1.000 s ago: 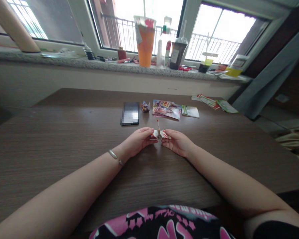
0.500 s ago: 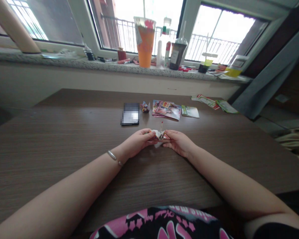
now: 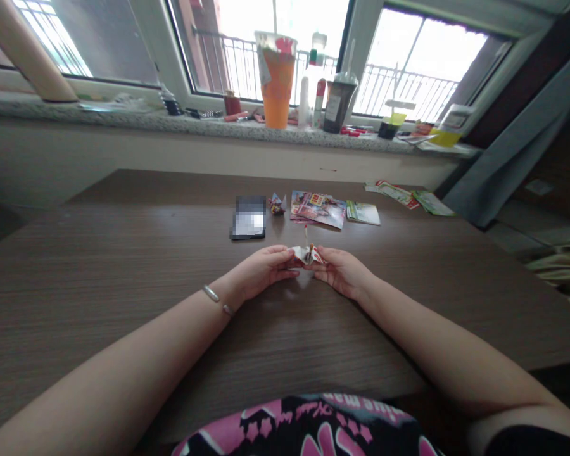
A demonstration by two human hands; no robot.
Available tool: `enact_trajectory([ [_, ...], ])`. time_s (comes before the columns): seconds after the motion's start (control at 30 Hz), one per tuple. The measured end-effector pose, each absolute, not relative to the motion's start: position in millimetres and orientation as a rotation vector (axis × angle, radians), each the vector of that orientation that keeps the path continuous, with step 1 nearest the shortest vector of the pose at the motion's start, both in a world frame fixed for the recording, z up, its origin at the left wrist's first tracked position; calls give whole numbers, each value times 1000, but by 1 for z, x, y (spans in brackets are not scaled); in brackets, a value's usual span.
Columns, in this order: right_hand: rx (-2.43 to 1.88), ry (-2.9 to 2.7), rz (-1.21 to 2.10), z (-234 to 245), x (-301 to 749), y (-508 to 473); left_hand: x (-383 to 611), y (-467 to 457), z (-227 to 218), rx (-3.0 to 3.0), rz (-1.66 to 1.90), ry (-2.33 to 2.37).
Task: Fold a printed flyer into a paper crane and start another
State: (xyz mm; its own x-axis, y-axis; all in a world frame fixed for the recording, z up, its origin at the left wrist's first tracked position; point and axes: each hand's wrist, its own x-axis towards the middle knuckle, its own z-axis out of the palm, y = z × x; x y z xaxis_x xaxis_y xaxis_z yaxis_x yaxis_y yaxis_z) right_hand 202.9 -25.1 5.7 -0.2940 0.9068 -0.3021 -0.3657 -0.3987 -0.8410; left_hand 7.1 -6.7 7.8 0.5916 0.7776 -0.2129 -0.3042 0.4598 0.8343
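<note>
A small folded piece of printed paper (image 3: 304, 254), whitish with red and orange print, is held above the table between both hands. My left hand (image 3: 270, 269) pinches its left end between thumb and fingers. On the other end, my right hand (image 3: 341, 271) grips the paper the same way. Just beyond it a thin stick with a red tip (image 3: 306, 235) shows; its lower end is hidden. Farther back lie a dark tablet-like device (image 3: 248, 218) with a blurred screen, a small folded paper piece (image 3: 277, 204), and a stack of colourful leaflets (image 3: 319, 209).
Right of the leaflets lie a greenish-white paper stack (image 3: 363, 213) and several paper strips (image 3: 399, 195) on the brown table (image 3: 123, 266). Along the windowsill (image 3: 209, 125) stand a tall orange drink cup (image 3: 278, 88), a dark drink cup (image 3: 339, 104) and several bottles.
The folded paper has been turned slightly, with more of its orange and red right end showing. The fingers have shifted a little; the surrounding things stay in place.
</note>
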Motion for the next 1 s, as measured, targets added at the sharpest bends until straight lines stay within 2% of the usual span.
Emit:
enact_trajectory([
  [1.0, -894, -868, 1910, 4, 207, -25, 7, -7, 8, 847, 727, 618],
])
